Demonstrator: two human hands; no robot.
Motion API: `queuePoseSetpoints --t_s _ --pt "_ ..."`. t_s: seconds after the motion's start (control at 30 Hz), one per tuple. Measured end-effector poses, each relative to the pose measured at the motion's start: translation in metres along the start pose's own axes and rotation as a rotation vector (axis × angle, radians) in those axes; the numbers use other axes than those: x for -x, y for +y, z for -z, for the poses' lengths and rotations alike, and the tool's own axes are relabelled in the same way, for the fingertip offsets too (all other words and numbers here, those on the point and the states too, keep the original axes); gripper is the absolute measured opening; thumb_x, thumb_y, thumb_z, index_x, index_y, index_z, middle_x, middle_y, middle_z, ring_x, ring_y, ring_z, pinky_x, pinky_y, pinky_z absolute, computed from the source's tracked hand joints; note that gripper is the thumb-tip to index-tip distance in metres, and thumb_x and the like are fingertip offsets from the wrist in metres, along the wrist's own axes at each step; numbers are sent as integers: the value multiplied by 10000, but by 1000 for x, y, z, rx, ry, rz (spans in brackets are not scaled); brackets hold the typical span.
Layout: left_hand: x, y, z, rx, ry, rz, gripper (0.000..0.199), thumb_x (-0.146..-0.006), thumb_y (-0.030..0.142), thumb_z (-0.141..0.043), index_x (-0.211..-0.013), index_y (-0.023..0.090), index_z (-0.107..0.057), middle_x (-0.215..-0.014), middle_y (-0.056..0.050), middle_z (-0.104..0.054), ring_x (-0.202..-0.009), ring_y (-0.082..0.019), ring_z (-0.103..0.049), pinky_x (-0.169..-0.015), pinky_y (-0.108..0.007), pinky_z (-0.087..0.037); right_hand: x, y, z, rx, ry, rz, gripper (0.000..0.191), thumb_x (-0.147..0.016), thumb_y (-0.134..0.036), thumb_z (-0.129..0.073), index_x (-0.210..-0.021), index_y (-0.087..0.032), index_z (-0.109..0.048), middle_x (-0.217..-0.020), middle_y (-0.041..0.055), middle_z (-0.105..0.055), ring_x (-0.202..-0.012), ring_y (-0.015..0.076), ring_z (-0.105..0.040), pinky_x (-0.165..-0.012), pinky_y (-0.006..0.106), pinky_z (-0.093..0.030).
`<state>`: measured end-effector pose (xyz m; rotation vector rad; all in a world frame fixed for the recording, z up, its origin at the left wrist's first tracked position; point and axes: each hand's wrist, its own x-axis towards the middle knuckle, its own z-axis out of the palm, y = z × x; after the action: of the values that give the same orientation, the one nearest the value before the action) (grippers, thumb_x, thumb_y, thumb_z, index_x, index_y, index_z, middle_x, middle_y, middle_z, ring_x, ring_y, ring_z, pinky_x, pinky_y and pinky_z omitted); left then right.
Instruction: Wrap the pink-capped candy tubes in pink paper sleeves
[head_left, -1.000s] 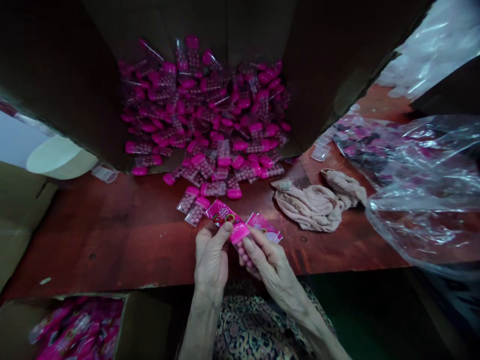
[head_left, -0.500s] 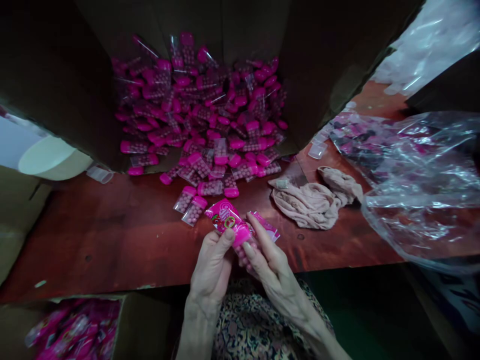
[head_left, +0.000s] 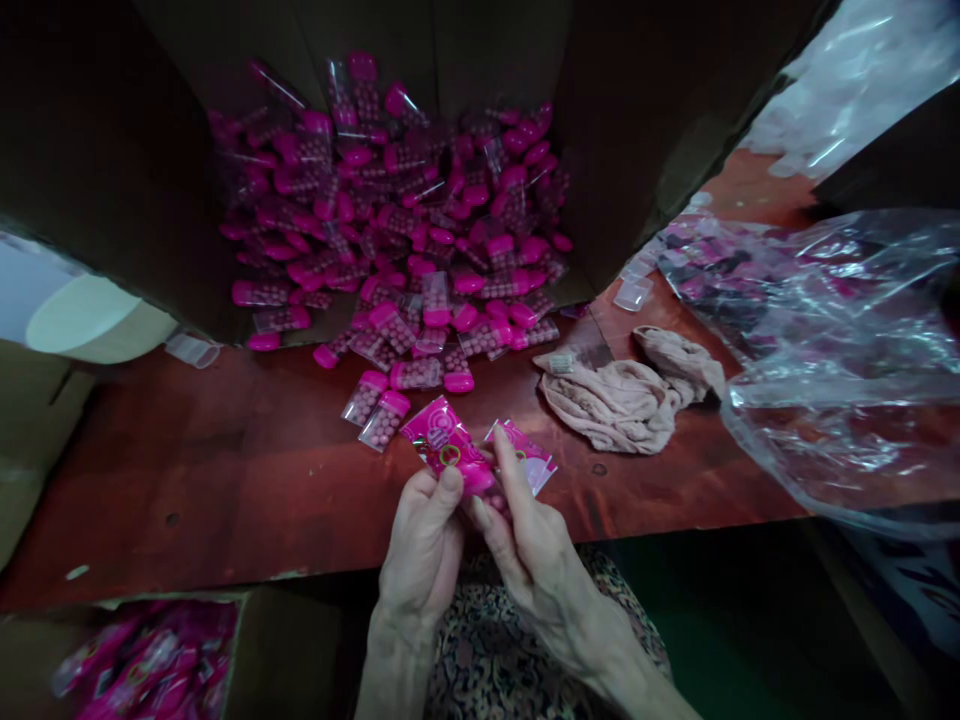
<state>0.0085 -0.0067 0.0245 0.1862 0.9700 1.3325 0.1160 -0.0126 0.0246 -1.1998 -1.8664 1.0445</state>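
My left hand [head_left: 424, 535] pinches a pink printed wrapper sleeve [head_left: 442, 440] between thumb and fingers, near the table's front edge. My right hand [head_left: 536, 545] grips a clear candy bottle [head_left: 495, 497] of pink balls, its pink cap end inside the sleeve. The fingers partly hide the bottle. Just beyond the right fingertips lie flat pink sleeves [head_left: 531, 455] on the table. Two filled bottles with pink caps, one of them this bottle [head_left: 384, 420], lie to the left of the sleeve.
A large cardboard box [head_left: 615, 130] lies open toward me, with many pink-capped bottles [head_left: 420, 230] spilling out. A crumpled cloth [head_left: 622, 400] and a clear plastic bag [head_left: 840, 360] are on the right. Lower left, another box [head_left: 277, 640] holds wrapped bottles; a white bowl [head_left: 112, 325] stands behind.
The bottle has gone further into the sleeve, which now covers its cap. My right fingers have shifted lower along the bottle. The view has moved slightly.
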Motion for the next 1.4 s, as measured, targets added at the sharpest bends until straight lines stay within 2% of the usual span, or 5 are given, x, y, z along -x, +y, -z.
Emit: queuePoseSetpoints --t_s 0.3,0.5,0.67,1.13,1.4 --pt "-1 -2 9 -145 -94 -27 273 -575 352 -806 -756 161 -734 -692 -63 -709 -733 -214 -654 -736 -328 -495 4 -6 17 124 -122 50 537 -944 -225 -337 -1462 -155 -214 -1205 171 -612 -992 255 -642 -844 396 -551" --pt "-2 0 4 -84 -93 -97 248 -707 380 -709 -814 157 -725 -827 -77 -706 -782 -196 -647 -759 -315 -495 -2 3 7 -146 100 -59 586 -906 -264 -482 -1429 -131 -252 -978 109 -695 -779 185 -681 -706 292 -577" --pt "-2 0 -3 -45 29 -175 340 -702 478 -679 -775 148 -712 -820 -90 -697 -760 -203 -646 -714 -317 -510 -5 -1 -7 -216 104 -148 128 -900 -249 -497 -985 -186 -569 -858 38 -677 -737 157 -645 -687 256 -526" --pt "16 -13 -5 13 83 -110 228 -766 382 -644 -796 173 -729 -716 -57 -686 -645 -146 -625 -671 -260 -512 2 -15 -16 -350 90 -287 169 -927 -308 -435 -973 -198 -555 -780 10 -616 -686 131 -606 -634 215 -492" --pt "13 -3 0 29 99 -143 212 -747 362 -670 -782 159 -720 -723 -64 -701 -722 -179 -663 -734 -294 -524 8 -10 -29 -160 213 -96 140 -911 -227 -441 -998 -187 -543 -743 1 -642 -609 113 -621 -555 180 -483"
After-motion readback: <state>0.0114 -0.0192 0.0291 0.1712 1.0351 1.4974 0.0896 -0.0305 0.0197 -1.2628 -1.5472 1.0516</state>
